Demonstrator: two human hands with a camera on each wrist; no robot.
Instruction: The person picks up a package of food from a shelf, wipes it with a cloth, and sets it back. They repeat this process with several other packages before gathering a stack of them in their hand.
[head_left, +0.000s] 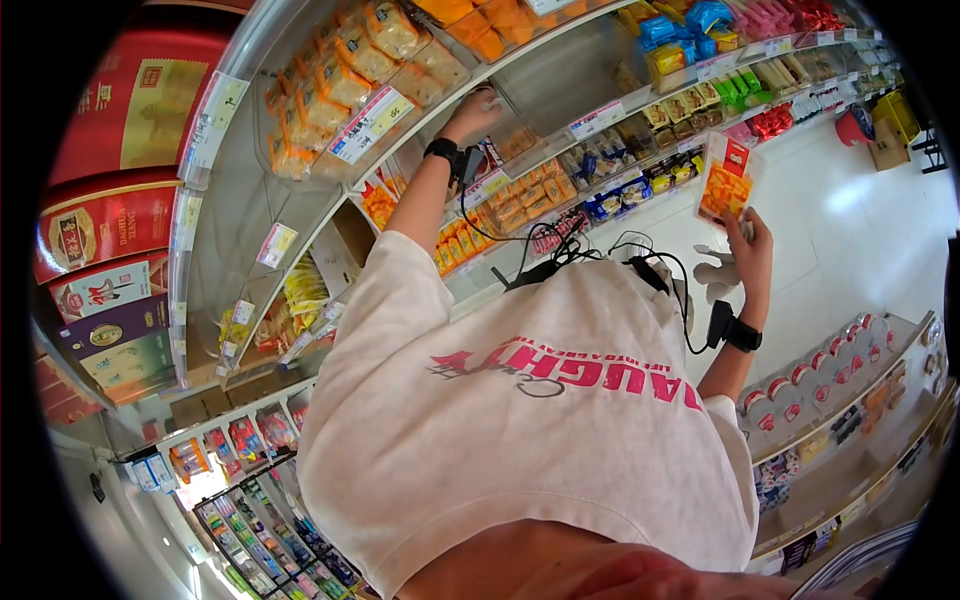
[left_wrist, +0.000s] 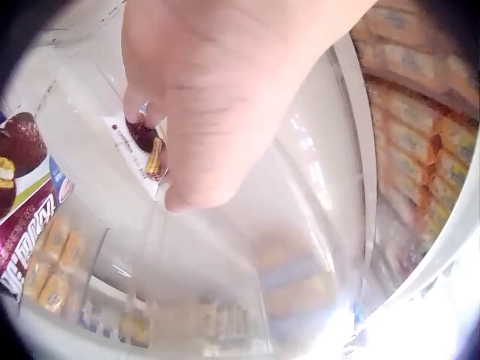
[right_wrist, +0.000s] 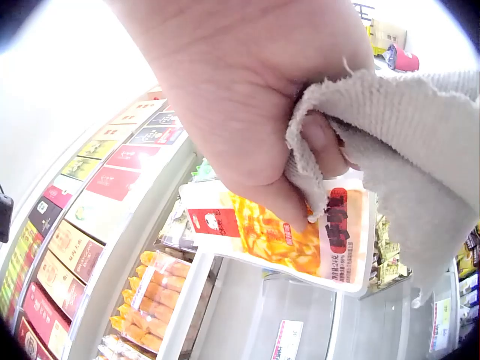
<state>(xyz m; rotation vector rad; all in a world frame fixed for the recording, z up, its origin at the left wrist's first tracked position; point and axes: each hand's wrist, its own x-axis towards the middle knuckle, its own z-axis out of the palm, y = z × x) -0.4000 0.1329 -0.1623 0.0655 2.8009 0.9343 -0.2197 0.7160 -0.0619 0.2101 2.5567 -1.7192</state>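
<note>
My right hand (head_left: 752, 245) pinches a flat white food pack (head_left: 727, 185) with orange food pictured on it and a red label. In the right wrist view, thumb and fingers grip the pack (right_wrist: 289, 240) near its end, and a grey-white knitted cloth (right_wrist: 390, 150), glove-like, hangs from the same hand. My left hand (head_left: 478, 112) reaches to a clear shelf bin (head_left: 525, 130). In the left wrist view, the left hand (left_wrist: 214, 112) has its fingers bent at a small white piece with a chocolate-cake picture (left_wrist: 142, 139); whether it pinches this, I cannot tell.
Bagged bread (head_left: 350, 70) fills a bin left of my left arm, with a price tag (head_left: 372, 122) in front. Rows of orange-wrapped snacks (head_left: 535, 195) line the lower shelf. Red gift boxes (head_left: 105, 230) stand at far left. More shelving (head_left: 850, 420) runs behind the white floor (head_left: 820, 240).
</note>
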